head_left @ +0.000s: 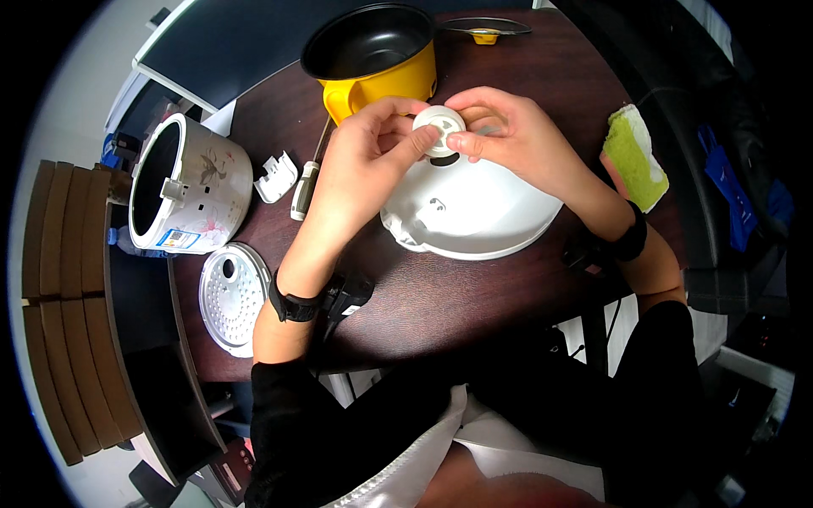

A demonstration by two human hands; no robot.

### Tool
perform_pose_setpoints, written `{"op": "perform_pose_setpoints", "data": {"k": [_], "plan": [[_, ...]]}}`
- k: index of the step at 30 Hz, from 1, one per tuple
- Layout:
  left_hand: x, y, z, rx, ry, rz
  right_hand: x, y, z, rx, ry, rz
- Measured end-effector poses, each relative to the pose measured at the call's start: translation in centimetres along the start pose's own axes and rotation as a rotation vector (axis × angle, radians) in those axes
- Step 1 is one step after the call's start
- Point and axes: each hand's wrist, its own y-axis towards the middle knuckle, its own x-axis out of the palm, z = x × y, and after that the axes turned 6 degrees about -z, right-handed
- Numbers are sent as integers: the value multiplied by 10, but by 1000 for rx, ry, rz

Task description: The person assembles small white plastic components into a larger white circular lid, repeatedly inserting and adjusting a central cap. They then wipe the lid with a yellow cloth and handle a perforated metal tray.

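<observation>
Closest in, the dark, faintly grained surface [415, 309] catches a soft sheen, and at its left edge lies a thin pale disc [235, 305] dotted with small holes, one larger round opening among them. Past it sits a glossy white plastic shell [483, 212], smooth and broadly domed, with a dark oval slot by its far edge; level with it on the left, a cylindrical cooker body [212, 190] printed with flowers lies on its side, its dark hollow showing. Over the shell's far edge, just beside the slot, is the small round white cap [440, 121], its face moulded with raised detail. The left hand [364, 144] and right hand [517, 131] share it, the fingers of both pinching its rim from opposite sides, thumbs on the near face. To handle it well, I would press evenly with both thumbs, support the rim from behind, and twist or ease gently rather than pry, since rigid moulded plastic like this could crack at a tab. Working low over the shell should help if it slips. Farthest off stand a yellow pot [385, 80], its interior smooth and black, and a flat round lid [491, 27] with a yellow knob.
</observation>
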Motion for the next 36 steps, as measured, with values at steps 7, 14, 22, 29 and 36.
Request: {"op": "perform_pose_setpoints", "data": {"k": [7,14,22,29,36], "plan": [[4,1,-3,8,-56,55,-1,0,9,65,0,-140],[3,0,8,-43,-208,16,-4,1,4,59,65,-178],[-2,0,10,7,-258,-51,-10,2,0,39,173,-224],[-5,1,6,-39,-470,-92,-5,1,0,-117,106,-120],[-6,3,3,-40,-520,-116,-8,3,2,-148,56,-113]]}}
